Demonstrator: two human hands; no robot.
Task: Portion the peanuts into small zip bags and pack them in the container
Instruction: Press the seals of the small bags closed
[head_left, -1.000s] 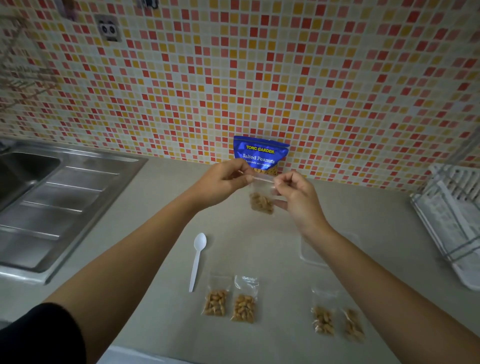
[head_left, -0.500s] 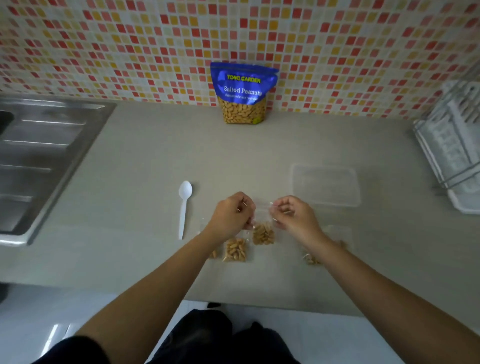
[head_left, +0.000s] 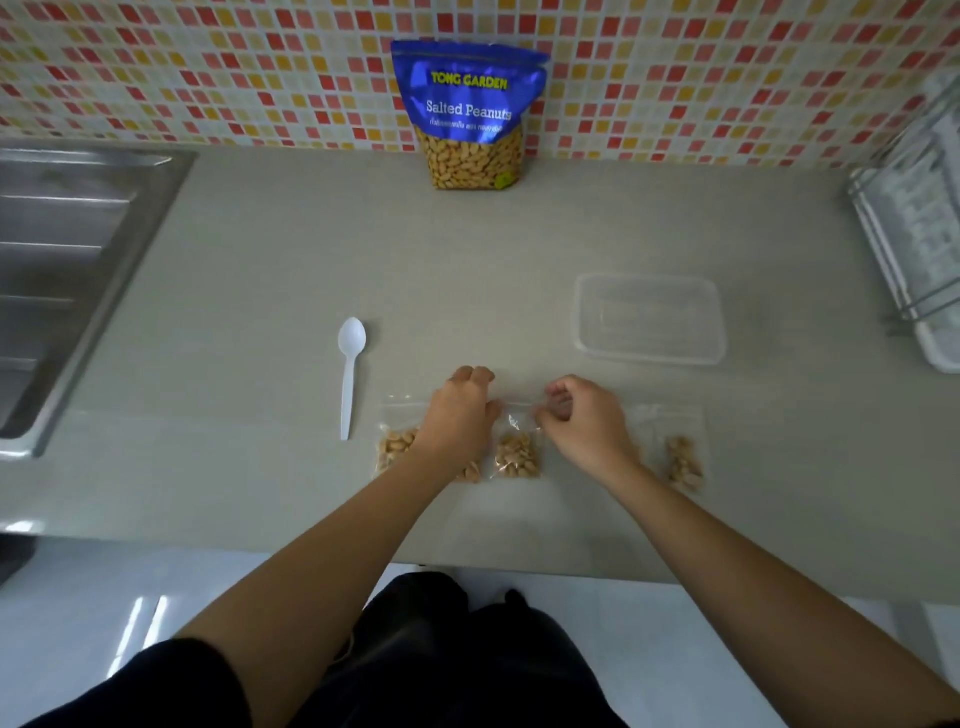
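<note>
Clear glossy plastic zip bags, a white plastic spoon, matt grey counter, brushed metal sink.

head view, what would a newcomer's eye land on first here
The blue foil pouch of salted peanuts stands out first, upright against the red, orange and yellow mosaic tile wall at the back of the grey counter. Next come the left hand and right hand near the front edge, pinching the top of a small clear zip bag of peanuts, with an empty clear plastic container beyond the right hand.
</note>
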